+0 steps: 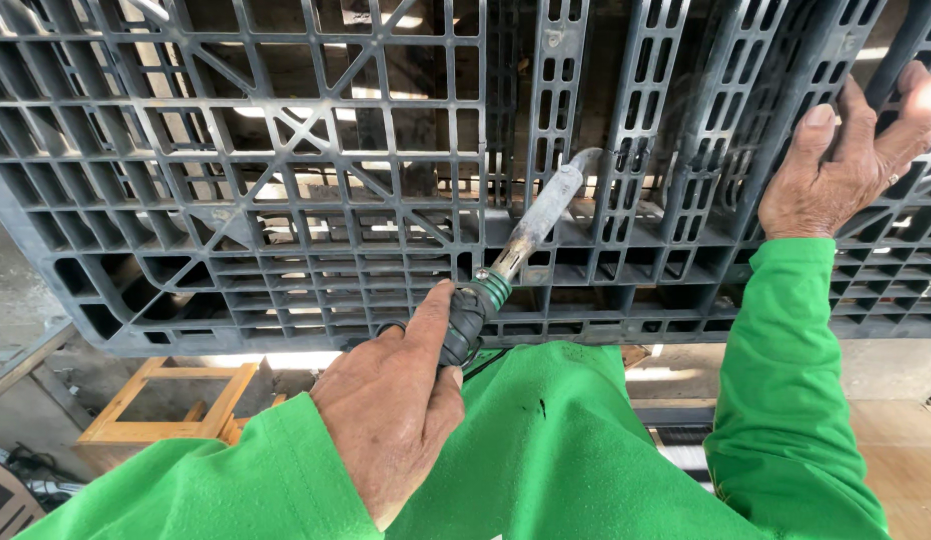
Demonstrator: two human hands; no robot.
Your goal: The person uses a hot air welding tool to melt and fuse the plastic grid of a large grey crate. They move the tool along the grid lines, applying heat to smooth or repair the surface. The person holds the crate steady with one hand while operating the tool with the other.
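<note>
A dark grey plastic pallet [285,230] stands on edge right in front of me, its grid of ribs filling the view. My left hand [395,420], in a green sleeve, grips the black handle of a soldering-iron-like tool [530,235] with a green ring and a scorched metal shaft. The bent tip of the shaft rests against a vertical slotted rib near the pallet's middle. My right hand [845,160] is raised at the upper right, fingers hooked around one of the pallet's slanted ribs.
A pale wooden frame [165,400] stands on the floor at the lower left, below the pallet's edge. Dark cables lie at the far lower left. A wooden surface [905,460] shows at the lower right.
</note>
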